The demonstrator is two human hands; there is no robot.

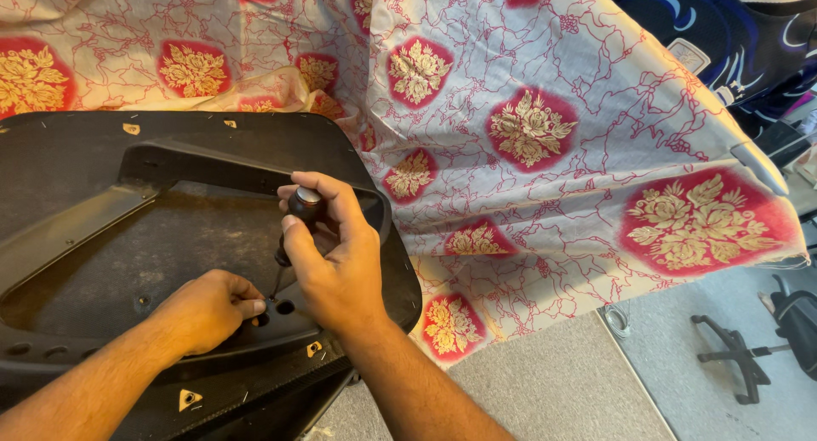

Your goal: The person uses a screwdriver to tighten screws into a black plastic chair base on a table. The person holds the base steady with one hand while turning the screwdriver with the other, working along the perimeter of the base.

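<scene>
Right hand (pixel 340 262) grips a screwdriver (pixel 294 228) upright, left hand (pixel 208 309) pinches closed at its tip over a hole in the black seat base (pixel 77 228) lying on patterned cloth (pixel 545 152); screw not visible, neighbouring holes open, fastening seemingly unfinished.

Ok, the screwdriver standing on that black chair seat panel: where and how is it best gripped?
Probably by the dark rounded handle top, from above, as the right hand does: the screwdriver stands nearly upright, tip down by the holes. The left hand pinches beside the thin shaft's tip, on the black seat panel.
</scene>
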